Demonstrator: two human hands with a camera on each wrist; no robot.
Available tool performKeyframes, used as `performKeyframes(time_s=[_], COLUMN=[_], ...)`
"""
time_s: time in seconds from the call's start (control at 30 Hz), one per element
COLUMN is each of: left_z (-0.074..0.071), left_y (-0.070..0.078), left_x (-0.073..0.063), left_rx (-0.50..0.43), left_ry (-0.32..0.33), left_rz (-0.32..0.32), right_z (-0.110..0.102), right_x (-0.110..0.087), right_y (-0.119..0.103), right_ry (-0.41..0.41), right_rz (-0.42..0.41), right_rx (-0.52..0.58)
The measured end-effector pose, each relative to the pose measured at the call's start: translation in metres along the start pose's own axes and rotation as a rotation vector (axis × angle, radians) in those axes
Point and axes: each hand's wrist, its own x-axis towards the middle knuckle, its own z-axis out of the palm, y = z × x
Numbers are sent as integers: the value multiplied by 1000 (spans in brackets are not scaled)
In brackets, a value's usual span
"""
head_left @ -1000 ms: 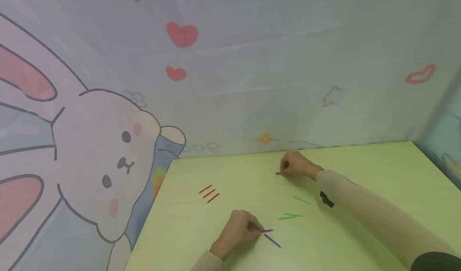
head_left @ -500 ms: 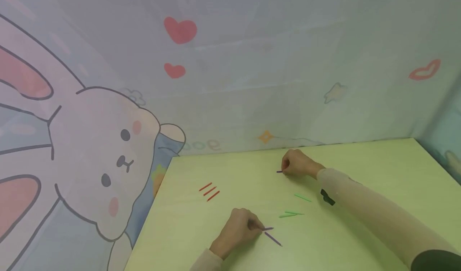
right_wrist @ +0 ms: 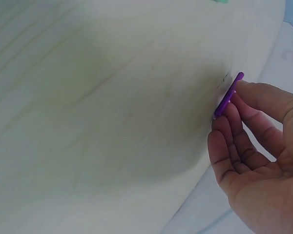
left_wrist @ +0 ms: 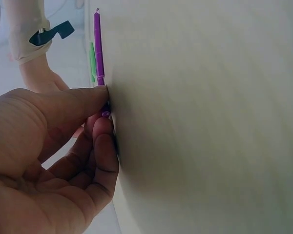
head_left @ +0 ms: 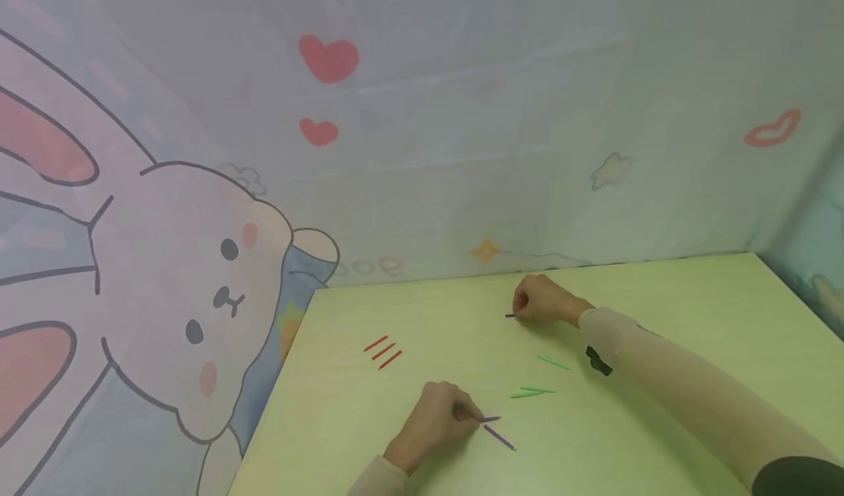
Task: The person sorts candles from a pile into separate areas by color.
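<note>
Purple sticks (right_wrist: 229,95) — left grip (head_left: 438,417) pinches one, right grip (head_left: 542,300) another — right arm (head_left: 692,390) stretched forward.

Bare right hand (head_left: 543,302) on show, and up from its wrist runs a long, pale beige fabric sleeve (head_left: 692,397)! A dark, angular, strap-like tab (head_left: 598,362) juts off its underside, then a dark greenish, curved-edged band (head_left: 798,479) higher up. Over to the bare left hand (head_left: 438,420): a matching beige fabric cuff (head_left: 380,479) at the wrist.
</note>
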Motion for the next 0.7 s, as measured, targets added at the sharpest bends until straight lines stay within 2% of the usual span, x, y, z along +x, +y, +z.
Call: performKeyframes(time_s=[0.1, 0.23, 0.27, 0.33, 0.37, 0.47, 0.5, 0.57, 0.6, 0.7], left_z=[0, 1, 7, 8, 11, 12, 6, 8, 4, 3], left_y=[0, -2, -14, -16, -22, -24, -14, -16, -10, -7], left_x=[0, 0, 1, 1, 2, 2, 1, 1, 1, 2], left_rx=[10, 8, 29, 24, 41, 45, 20, 43, 24, 30], left_ry=[5, 21, 41, 51, 65, 72, 55, 64, 53, 43], left_rz=[4, 46, 86, 115, 144, 159, 133, 145, 124, 102], right_z=[-1, -4, -5, -6, -7, -8, -7, -6, -5, -1], right_x=[-2, -4, -5, -7, -8, -10, -11, -13, -15, -25], right_y=[-3, -10, -11, -14, -16, -18, -19, -19, -20, -27], right_ry=[5, 15, 20, 29, 33, 54, 65, 95, 109, 155], right_rz=[-7, -25, -29, -40, -45, -49, -48, -50, -47, -48], right_rx=[-2, -9, -12, -7, -4, 10, 15, 17, 20, 34])
